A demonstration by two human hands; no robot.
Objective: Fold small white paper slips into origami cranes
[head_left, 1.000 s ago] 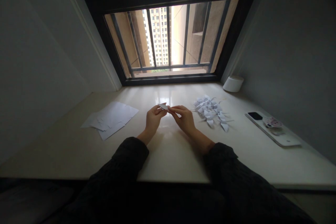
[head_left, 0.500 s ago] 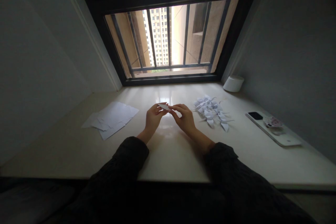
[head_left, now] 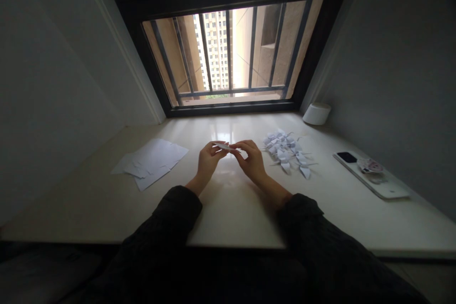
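Between my hands, above the middle of the white sill, is a small piece of folded white paper point(head_left: 223, 146). My left hand point(head_left: 209, 159) pinches its left part between thumb and fingers. My right hand point(head_left: 251, 159) has thumb and index finger closed on its right end. The fingers cover part of the paper, so its full shape is hidden. Right of my right hand lies a heap of folded white paper figures point(head_left: 283, 145), with thin points sticking out. Off to the left, several loose white paper sheets point(head_left: 162, 159) overlap one another.
A white phone point(head_left: 392, 192) with a round grip on its back lies at the right. A white cup-like object point(head_left: 317, 114) sits in the far right corner. The barred window point(head_left: 231, 57) closes off the back, with grey walls on both sides.
The folded paper has tilted and now shows flatter and thinner, with its right end visible past my right fingers. My fingers have shifted slightly; nothing else has moved.
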